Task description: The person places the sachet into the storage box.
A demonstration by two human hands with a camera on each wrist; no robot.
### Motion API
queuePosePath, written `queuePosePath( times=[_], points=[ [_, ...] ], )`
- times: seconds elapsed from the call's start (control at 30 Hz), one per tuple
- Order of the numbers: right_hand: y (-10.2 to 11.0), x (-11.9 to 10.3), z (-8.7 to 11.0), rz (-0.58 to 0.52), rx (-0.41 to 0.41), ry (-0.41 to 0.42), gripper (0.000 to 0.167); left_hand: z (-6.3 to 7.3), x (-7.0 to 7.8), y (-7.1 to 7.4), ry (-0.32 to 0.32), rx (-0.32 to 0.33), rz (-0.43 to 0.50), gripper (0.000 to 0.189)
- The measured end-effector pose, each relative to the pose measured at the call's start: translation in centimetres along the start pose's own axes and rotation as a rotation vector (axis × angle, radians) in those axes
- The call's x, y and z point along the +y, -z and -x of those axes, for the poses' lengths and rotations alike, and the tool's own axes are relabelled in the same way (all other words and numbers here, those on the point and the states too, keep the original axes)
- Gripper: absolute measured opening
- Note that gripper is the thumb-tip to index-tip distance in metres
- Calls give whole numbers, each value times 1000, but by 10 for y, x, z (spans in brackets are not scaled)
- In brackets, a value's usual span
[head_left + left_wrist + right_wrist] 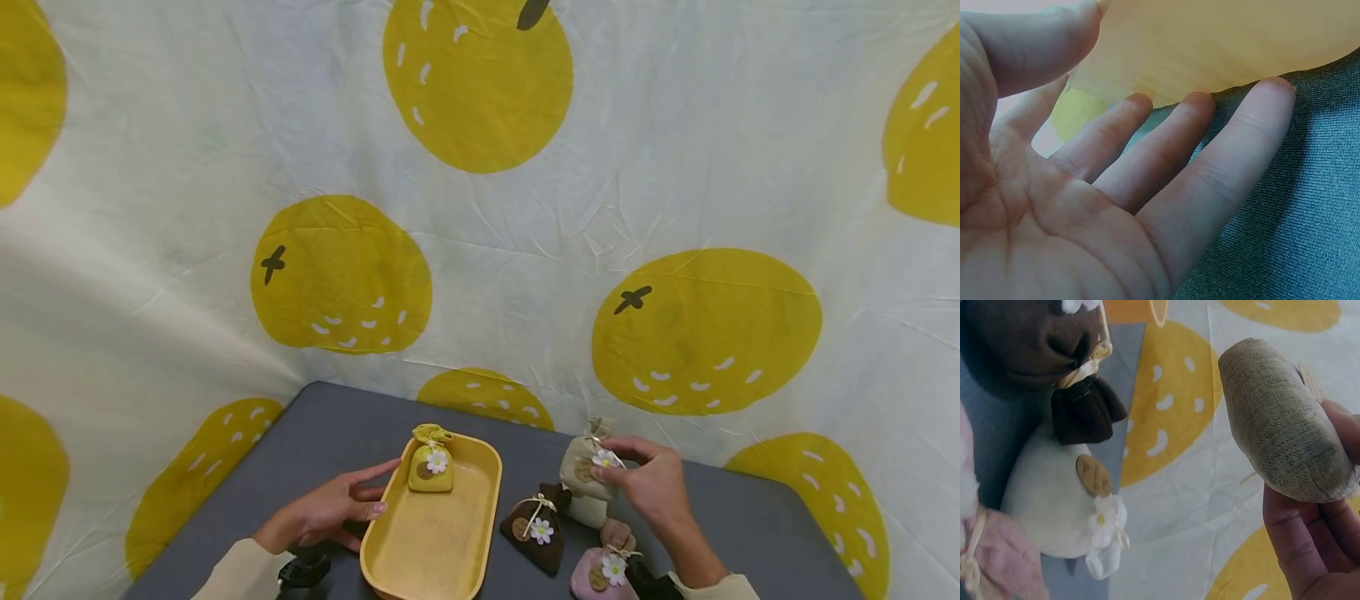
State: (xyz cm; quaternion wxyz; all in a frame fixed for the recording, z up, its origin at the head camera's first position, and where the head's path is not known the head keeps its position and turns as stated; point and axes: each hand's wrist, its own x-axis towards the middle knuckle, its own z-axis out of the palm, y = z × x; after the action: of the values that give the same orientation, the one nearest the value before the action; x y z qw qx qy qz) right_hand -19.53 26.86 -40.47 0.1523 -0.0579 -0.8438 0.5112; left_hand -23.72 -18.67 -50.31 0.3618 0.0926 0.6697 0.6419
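Observation:
My right hand (660, 483) pinches a beige drawstring pouch (581, 468) with a white flower, holding it above the table. In the right wrist view the underside of this beige pouch (1285, 419) shows between thumb and fingers. My left hand (333, 506) rests at the left side of a yellow tray (427, 554). In the left wrist view, the fairly straight fingers (1241, 144) touch the tray's outer wall (1210, 50). A yellow pouch (431, 471) with a white flower lies inside the tray's far end.
Right of the tray lie a dark brown pouch (536, 533), a pink pouch (592, 575) and a white pouch (1054, 494), partly hidden in the head view. The dark grey table (345, 417) ends at a white cloth (510, 292) printed with yellow fruit.

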Motion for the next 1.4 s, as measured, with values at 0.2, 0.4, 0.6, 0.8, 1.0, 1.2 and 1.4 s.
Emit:
queuePosePath(
  times=[0.2,0.4,0.6,0.8,1.0,1.2,1.4],
  points=[
    [-10,-7,-2,-20,-10,15,38,0,0,0,8,6,-1,85],
    [-19,-17,-3,-5,-23,32,36,1,0,1,10,8,0,85],
    [-30,-22,-1,-8,-34,59,34,-1,-1,2,11,12,-1,85],
    [-39,-27,-2,-41,-31,75,34,0,-2,2,6,1,1,85],
    [-49,-33,-2,-72,-16,91,35,0,-1,2,8,-4,0,84],
    [-58,-39,-1,-87,-3,108,32,-1,0,1,10,-1,1,84],
    [-66,-41,-1,-105,5,130,31,-1,0,1,11,2,-9,85]
  ],
)
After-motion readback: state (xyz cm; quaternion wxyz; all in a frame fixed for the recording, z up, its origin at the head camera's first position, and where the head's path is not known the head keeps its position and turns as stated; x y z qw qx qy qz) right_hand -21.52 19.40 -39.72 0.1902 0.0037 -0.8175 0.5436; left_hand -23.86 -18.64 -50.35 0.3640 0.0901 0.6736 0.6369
